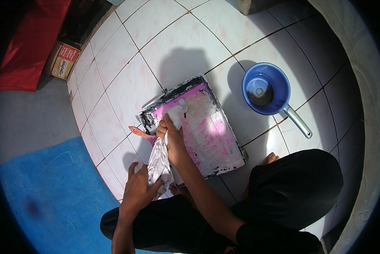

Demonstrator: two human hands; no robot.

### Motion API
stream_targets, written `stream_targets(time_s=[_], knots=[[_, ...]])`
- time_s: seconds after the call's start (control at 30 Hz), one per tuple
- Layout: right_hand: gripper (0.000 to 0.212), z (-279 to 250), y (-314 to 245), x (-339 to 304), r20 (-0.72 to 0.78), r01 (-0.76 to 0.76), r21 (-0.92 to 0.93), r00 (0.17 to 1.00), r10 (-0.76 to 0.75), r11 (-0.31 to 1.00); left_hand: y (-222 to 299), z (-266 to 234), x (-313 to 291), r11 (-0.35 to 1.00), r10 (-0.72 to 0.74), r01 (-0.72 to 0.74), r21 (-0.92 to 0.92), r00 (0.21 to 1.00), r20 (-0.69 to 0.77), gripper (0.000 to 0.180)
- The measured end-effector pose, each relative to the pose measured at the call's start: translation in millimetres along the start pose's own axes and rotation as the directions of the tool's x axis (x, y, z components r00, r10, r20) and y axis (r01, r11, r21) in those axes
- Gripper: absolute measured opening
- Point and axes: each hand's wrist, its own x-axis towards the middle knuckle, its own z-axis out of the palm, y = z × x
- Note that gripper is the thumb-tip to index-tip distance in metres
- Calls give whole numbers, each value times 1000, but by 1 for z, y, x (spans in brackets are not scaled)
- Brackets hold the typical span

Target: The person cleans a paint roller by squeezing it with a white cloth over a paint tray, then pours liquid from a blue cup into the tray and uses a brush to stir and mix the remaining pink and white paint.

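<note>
My right hand [172, 137] is closed round the upper part of a crumpled, shiny white plastic bag [159, 163]. Lower down, my left hand [139, 185] grips the same bag between thumb and fingers. Under my right hand lies a paint tray [202, 78], its black rim smeared with white and its inside streaked pink and white. A soft white lump [174, 115] shows by my right fingertips; whether it is part of the bag I cannot tell. An orange-handled brush [140, 132] rests against the tray's left side, its far end hidden behind my hand.
A blue dipper [266, 89] with dark residue inside stands right of the tray on the white tiled floor [156, 38]. A blue mat [50, 186] spreads at the left. A cardboard box [65, 60] sits beside a red cloth [31, 42]. My knees flank the tray's near side.
</note>
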Motion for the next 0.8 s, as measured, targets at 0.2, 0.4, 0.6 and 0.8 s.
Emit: stream_targets(time_s=[0.2,0.4,0.6,0.8], knots=[[22,-1,-2,-7,-37,-5,-36,999,4,999,-1,1,1,999,39,-39,-6,999,23,60],[18,2,-3,-9,-39,-4,-42,999,2,999,0,3,-1,996,85,-84,27,996,-34,56],[16,0,-3,-5,-12,5,-64,1000,-6,998,-2,2,1,997,81,-81,-1,997,-18,54],[14,4,-5,-4,-4,12,-91,1000,-13,996,-2,3,0,998,69,-68,17,997,-36,58]])
